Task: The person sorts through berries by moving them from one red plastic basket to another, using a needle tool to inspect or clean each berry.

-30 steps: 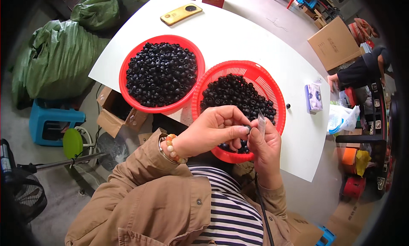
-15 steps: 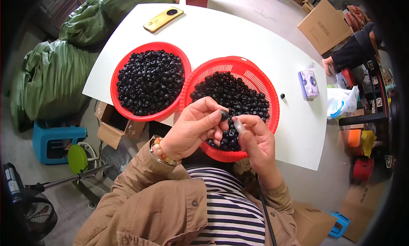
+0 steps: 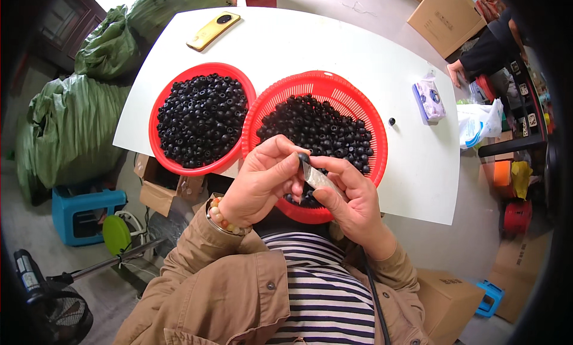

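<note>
Between the thumb and forefinger of my left hand (image 3: 258, 179) is a small black ball-shaped piece (image 3: 304, 159). My right hand (image 3: 357, 209) grips a translucent whitish piece (image 3: 321, 181), shaped like a short tube or sleeve, whose upper end meets the black piece; I cannot tell whether one goes inside the other. Both hands are over the near side of a red slotted basket (image 3: 381, 127), which holds a heap of similar black pieces with holes. A red basin (image 3: 154, 127) to its left is full of such pieces too.
A white table (image 3: 352, 43) carries a yellow phone (image 3: 213, 31), a purple-white soft packet (image 3: 428, 100) and one loose black piece (image 3: 391, 122). Green sacks (image 3: 71, 130) and a blue stool (image 3: 59, 216) stand left. Another person's hand (image 3: 456, 73) shows at right.
The translucent piece in my right hand has come up against the black piece in my left; before, they were apart. The view has shifted slightly.
</note>
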The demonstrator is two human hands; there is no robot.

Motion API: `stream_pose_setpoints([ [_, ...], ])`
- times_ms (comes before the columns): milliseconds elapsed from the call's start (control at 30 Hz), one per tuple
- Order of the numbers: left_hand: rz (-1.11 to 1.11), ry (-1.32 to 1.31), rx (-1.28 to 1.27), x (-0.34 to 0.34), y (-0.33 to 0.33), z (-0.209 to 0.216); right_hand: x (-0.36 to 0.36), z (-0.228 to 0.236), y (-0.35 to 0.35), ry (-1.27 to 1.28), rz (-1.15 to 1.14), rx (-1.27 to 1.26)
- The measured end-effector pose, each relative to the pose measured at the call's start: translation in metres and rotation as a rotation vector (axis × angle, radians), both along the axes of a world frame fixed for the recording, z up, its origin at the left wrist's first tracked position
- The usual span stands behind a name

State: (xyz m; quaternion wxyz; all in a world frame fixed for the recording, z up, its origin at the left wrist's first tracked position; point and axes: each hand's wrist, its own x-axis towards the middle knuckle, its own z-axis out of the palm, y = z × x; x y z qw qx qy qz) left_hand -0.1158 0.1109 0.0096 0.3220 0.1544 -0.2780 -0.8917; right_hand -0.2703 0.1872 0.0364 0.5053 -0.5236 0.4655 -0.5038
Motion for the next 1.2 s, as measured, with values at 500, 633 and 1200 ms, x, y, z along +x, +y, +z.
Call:
stream_pose_setpoints([
  [500, 0.004, -0.011, -0.014, 0.000, 0.000, -0.002, 0.001, -0.005, -0.001, -0.046, -0.010, -0.029],
  [633, 0.011, -0.018, -0.015, -0.001, 0.001, -0.002, 0.000, -0.005, -0.001, -0.013, -0.011, -0.032],
  [1200, 0.100, -0.064, -0.080, -0.006, 0.004, -0.002, 0.005, -0.011, -0.002, -0.150, -0.009, -0.016],
])
